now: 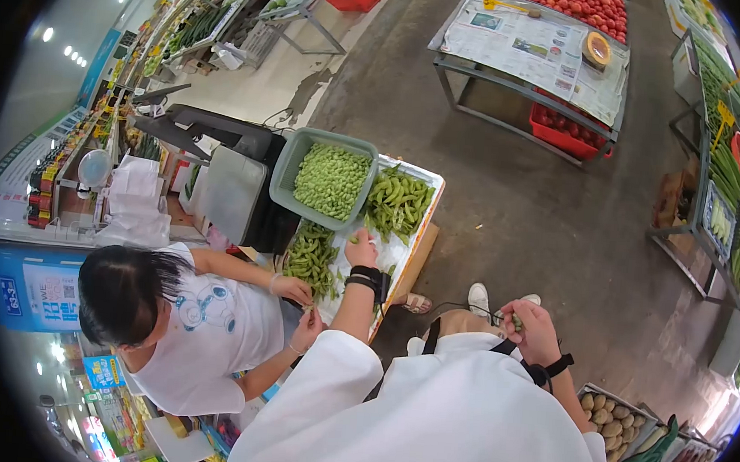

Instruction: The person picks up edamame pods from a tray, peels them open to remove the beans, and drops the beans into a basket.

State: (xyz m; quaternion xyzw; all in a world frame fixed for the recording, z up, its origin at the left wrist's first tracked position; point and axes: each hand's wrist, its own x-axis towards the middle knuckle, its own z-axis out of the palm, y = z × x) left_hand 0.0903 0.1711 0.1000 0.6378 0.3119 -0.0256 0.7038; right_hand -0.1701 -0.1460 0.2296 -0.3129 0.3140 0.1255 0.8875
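Observation:
My left hand (pixel 362 249) is over the white foam tray (pixel 396 252), its fingers closed with a bit of green at the tips that is too small to make out. Just beyond it lies a pile of green bean pods (pixel 399 200), and a second heap of pods (pixel 311 257) is on its left. A grey-green basin (pixel 281 173) full of shelled green beans (pixel 332 177) stands at the tray's far left corner. Out to the side, my right hand (pixel 534 333) is closed around small green pods (pixel 516 322), mostly covered by the fingers.
A person in a white T-shirt (pixel 231 311) sits at the left, both hands (pixel 302 312) by the nearer pods. A scale (pixel 234 191) is beside the basin. Ahead stands a newspaper-covered table (pixel 503 47) with tomatoes (pixel 566 6); a potato crate (pixel 610 419) is at lower right.

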